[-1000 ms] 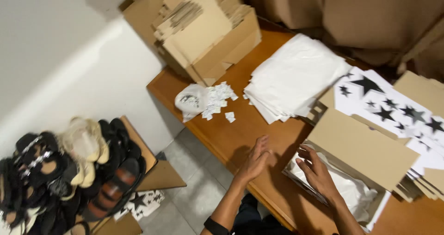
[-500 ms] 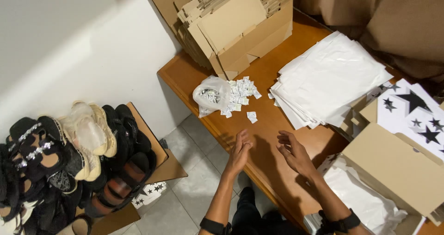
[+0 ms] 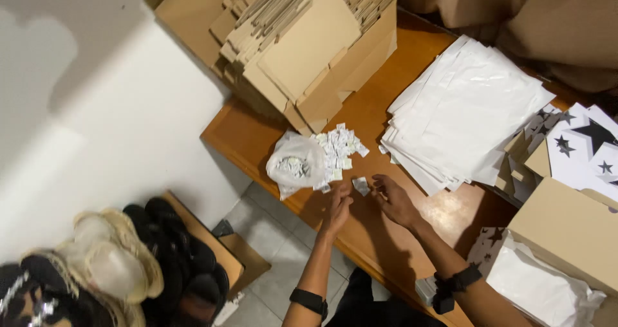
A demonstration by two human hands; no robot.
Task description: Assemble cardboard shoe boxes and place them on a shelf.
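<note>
My left hand (image 3: pixel 338 206) rests on the wooden table (image 3: pixel 393 237) with fingers loosely curled, just below a heap of small white packets (image 3: pixel 338 152). My right hand (image 3: pixel 393 198) lies palm down beside it, fingertips next to one loose white packet (image 3: pixel 361 185). Neither hand grips anything. A clear plastic bag (image 3: pixel 295 163) holding more packets sits left of the heap. Each wrist wears a black band.
A stack of white sheets (image 3: pixel 467 111) lies to the right. Flat cardboard pieces fill an open box (image 3: pixel 309 50) at the back. A tan box lid (image 3: pixel 566 233) and star-printed sheets (image 3: pixel 582 147) sit far right. Shoes (image 3: pixel 129 262) crowd a floor rack at left.
The view has shifted left and up along the table. Both hands have moved away from the tan box toward the heap of small white packets.
</note>
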